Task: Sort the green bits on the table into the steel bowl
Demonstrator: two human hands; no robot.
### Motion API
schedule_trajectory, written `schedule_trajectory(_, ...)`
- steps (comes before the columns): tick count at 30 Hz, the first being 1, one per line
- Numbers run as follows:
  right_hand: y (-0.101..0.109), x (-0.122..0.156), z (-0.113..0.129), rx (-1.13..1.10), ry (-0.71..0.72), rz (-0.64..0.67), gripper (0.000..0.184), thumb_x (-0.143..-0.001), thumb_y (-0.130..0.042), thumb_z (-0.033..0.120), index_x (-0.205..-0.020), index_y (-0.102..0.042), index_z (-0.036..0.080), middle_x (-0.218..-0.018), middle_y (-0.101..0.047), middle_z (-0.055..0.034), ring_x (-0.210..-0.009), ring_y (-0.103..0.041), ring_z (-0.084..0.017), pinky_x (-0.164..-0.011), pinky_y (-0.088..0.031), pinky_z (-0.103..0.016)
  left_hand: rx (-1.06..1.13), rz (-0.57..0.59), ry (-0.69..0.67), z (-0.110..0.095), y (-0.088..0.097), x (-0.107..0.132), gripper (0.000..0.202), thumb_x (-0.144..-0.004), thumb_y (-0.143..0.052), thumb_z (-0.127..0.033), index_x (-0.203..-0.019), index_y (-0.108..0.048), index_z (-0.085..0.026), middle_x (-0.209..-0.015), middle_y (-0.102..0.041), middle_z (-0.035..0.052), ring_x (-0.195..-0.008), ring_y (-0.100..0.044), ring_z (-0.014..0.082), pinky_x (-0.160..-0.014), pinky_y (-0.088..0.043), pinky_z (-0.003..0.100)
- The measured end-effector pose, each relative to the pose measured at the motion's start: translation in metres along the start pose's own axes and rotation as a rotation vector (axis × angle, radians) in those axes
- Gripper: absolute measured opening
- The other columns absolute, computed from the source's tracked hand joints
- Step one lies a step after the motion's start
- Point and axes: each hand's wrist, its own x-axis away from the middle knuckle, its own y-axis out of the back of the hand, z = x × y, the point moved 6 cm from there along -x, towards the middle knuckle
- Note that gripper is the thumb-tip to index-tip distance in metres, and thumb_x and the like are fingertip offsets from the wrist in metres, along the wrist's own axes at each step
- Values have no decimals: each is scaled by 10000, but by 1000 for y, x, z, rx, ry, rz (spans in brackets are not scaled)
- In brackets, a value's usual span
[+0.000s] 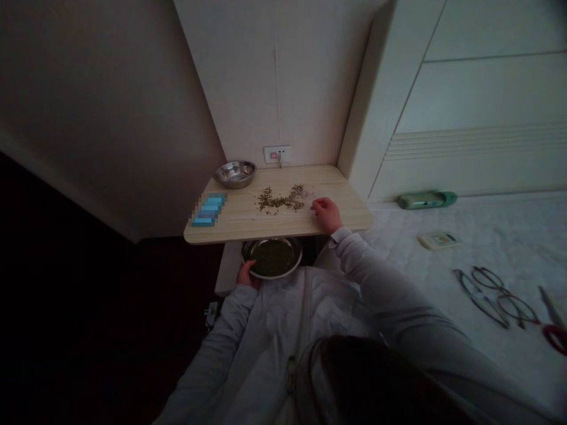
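Left hand (248, 275) clasps steel bowl (275, 276) at bowl's 8 o'clock. Right hand (326, 216): fingers curled, hold unclear; scattered grains (278, 202) near, toward 9–10 o'clock.

On the tabletop (234, 227), grains (280, 202) lie left of the fingers of the right hand (328, 218), a bowl (237, 182) farther left and behind. Nearer the body, a basin (274, 276) sits just right of the left hand's fingers (250, 265). Well right of the right hand's fingers, a bottle (420, 201), glasses (504, 291) and scissors (551, 307) lie on the bed (398, 236).
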Motion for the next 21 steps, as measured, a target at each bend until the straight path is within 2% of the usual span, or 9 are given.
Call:
schedule_trajectory(4,-28,-1,7,104,43,5,222,-671,-443,322,-769,-527,141,-679,-586,-33,-616,-521,-119,-637,-415,-276,-44,59,115,9,-16,9,158,-559,-473,-83,-655,-585,-139,-560,-616,42,-718,-601,209,-659,-478,334)
schedule_trajectory(7,-38,-3,11,208,69,-24,221,-677,-435,309,-776,-546,145,-706,-585,-39,-642,-514,-126,-660,-408,-278,-48,96,178,12,-22,13,188,-550,-462,-86,-680,-592,-127,-608,-635,58,-753,-597,227,-672,-479,359)
schedule_trajectory(12,-38,-1,14,286,90,-16,222,-686,-417,301,-778,-560,157,-690,-578,-26,-630,-496,-120,-658,-399,-267,16,131,196,12,-21,14,229,-545,-470,-91,-731,-597,-130,-693,-649,71,-812,-585,239,-699,-474,365)
schedule_trajectory(21,-38,1,13,287,105,61,218,-694,-408,295,-756,-561,153,-669,-577,-23,-638,-504,-124,-653,-399,-264,26,100,115,6,-18,13,213,-562,-474,-72,-720,-590,-152,-650,-643,42,-806,-587,216,-706,-469,347)
